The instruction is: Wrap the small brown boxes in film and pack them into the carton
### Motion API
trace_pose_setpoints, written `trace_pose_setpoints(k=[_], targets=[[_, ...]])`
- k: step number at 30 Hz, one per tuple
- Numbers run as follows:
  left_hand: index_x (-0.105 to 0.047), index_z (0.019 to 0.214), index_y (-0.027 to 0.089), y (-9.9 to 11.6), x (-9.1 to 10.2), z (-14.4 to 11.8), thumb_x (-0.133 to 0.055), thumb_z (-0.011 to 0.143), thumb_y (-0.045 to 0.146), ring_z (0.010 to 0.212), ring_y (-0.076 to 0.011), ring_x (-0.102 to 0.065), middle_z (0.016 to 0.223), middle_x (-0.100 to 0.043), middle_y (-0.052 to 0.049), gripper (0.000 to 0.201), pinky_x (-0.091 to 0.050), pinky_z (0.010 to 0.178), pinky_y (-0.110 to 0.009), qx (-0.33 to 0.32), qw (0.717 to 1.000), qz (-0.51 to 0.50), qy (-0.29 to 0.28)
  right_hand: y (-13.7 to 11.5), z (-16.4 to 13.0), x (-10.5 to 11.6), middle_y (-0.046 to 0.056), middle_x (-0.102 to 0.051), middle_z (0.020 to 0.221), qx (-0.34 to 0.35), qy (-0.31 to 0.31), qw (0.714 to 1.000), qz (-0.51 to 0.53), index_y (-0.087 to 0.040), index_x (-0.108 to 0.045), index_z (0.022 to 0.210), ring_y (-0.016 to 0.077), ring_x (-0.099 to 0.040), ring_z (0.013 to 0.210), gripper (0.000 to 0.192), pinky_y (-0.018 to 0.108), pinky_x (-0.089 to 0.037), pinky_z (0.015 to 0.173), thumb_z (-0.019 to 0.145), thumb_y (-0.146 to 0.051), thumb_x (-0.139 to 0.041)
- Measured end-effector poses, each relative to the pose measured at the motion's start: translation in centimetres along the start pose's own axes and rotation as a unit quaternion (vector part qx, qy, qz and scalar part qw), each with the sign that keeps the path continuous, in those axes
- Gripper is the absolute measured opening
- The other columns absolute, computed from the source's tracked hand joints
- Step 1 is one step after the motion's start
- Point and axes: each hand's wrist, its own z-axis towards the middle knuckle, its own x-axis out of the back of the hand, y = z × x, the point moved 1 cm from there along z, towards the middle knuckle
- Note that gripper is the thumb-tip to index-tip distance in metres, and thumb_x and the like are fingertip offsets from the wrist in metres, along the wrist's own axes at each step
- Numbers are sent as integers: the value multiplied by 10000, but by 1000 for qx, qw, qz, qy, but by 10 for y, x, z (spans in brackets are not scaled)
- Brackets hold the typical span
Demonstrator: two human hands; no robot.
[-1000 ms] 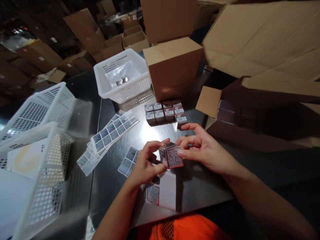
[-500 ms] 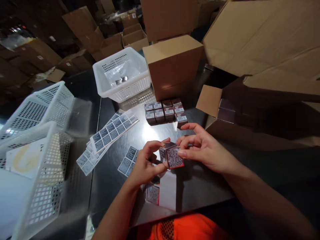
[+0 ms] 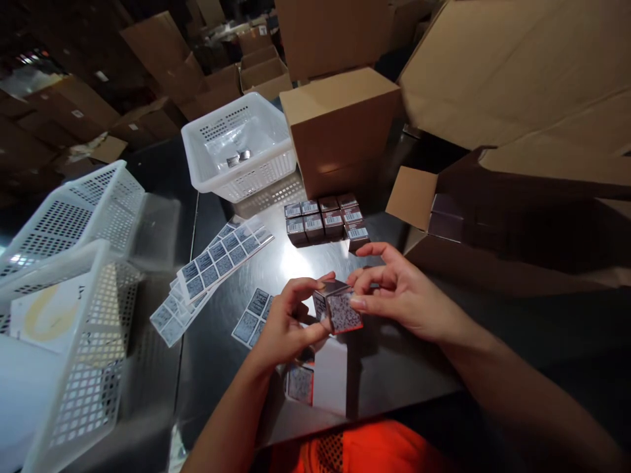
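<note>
Over the table's front part, my left hand [image 3: 290, 322] is closed around a small dark cube-shaped box [image 3: 329, 309], thumb below and fingers on top. A label with dense print [image 3: 345, 310] covers the box's near face. From the other side, my right hand [image 3: 394, 289] pinches the box's right edge, the thumb pressing on the label and the index finger raised. Below the hands lie a white block-like piece [image 3: 331, 378] and another labelled piece [image 3: 299, 383], partly hidden. Left of my left hand is a cut sheet of printed labels [image 3: 254, 318].
Longer label sheets [image 3: 221, 259] overlap on the table. Several small dark boxes with barcodes [image 3: 323, 222] stand in rows at the back. A white basket [image 3: 241, 177] and a carton [image 3: 345, 138] stand behind; more baskets [image 3: 73, 217] flank the left, an open carton [image 3: 424, 197] the right.
</note>
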Motion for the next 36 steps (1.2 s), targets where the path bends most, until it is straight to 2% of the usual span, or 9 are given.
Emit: trace_pose_setpoints(k=[12, 18, 23, 25, 28, 30, 32, 35, 36], targets=[[-574, 1092, 257, 2, -2, -1, -797, 739, 201, 455, 7, -349, 1362, -655, -97, 422, -251, 429, -174, -4, 1000, 15, 16, 1, -3, -7, -63, -628, 661, 44, 34, 998, -32, -270, -406, 1123, 230, -688, 924, 689, 297, -559, 706, 628, -289, -885], [-611, 1044, 245, 2, -3, -5, -832, 701, 243, 497, -32, -453, 1283, -698, -103, 408, -317, 463, -187, 8, 1000, 22, 21, 13, 4, 2, -130, -480, 638, 74, 71, 993, -56, -268, -470, 1070, 123, -584, 630, 736, 275, -557, 665, 513, -256, -952], [-668, 1000, 259, 3, 3, -8, -849, 660, 352, 474, -77, -466, 913, -764, -33, 396, -345, 448, -198, -15, 995, 90, 30, 21, 16, 11, -9, -653, 1023, 11, -125, 992, -18, -257, -517, 1237, 145, -657, 857, 937, 245, -552, 690, 425, -254, -985], [-694, 1009, 260, 7, 5, -6, -835, 661, 382, 443, -75, -436, 961, -769, -55, 394, -337, 427, -219, -23, 990, 140, 20, 19, 19, 13, -9, -678, 981, 19, -163, 986, -35, -246, -563, 1286, 142, -661, 883, 950, 236, -539, 747, 436, -239, -985], [-704, 1132, 291, 17, 5, -5, -830, 644, 397, 414, -44, -367, 1240, -720, -97, 515, -305, 400, -239, -40, 981, 187, 16, 8, 12, 15, -24, -675, 895, 70, -150, 982, -86, -239, -655, 1261, 136, -658, 855, 867, 221, -527, 746, 457, -240, -980], [-658, 1256, 318, 22, 8, -7, -857, 604, 395, 420, -34, -349, 1394, -635, -111, 686, -286, 389, -239, -56, 980, 191, 29, -2, -5, 19, -11, -684, 904, 135, -96, 978, -128, -227, -707, 1202, 149, -668, 843, 761, 241, -546, 739, 489, -278, -966], [-605, 1326, 318, 26, 15, -8, -862, 608, 408, 422, -24, -324, 1476, -563, -128, 768, -267, 380, -231, -68, 981, 175, 54, -15, -29, 31, 16, -692, 970, 226, 29, 959, -169, -213, -731, 1154, 176, -683, 866, 634, 291, -574, 768, 561, -320, -928], [-590, 1323, 287, 31, 30, -6, -798, 701, 464, 397, -12, -304, 1490, -542, -147, 680, -259, 367, -222, -76, 985, 123, 91, -38, -62, 61, 64, -653, 1146, 319, 272, 871, -257, -210, -700, 1191, 213, -667, 999, 486, 359, -566, 894, 723, -285, -806], [-597, 1308, 272, 34, 36, -4, -779, 723, 487, 400, -20, -349, 1473, -559, -148, 649, -276, 370, -221, -84, 986, 105, 103, -45, -68, 73, 75, -644, 1159, 333, 369, 805, -326, -209, -692, 1196, 222, -657, 1030, 440, 366, -558, 915, 763, -256, -756]])
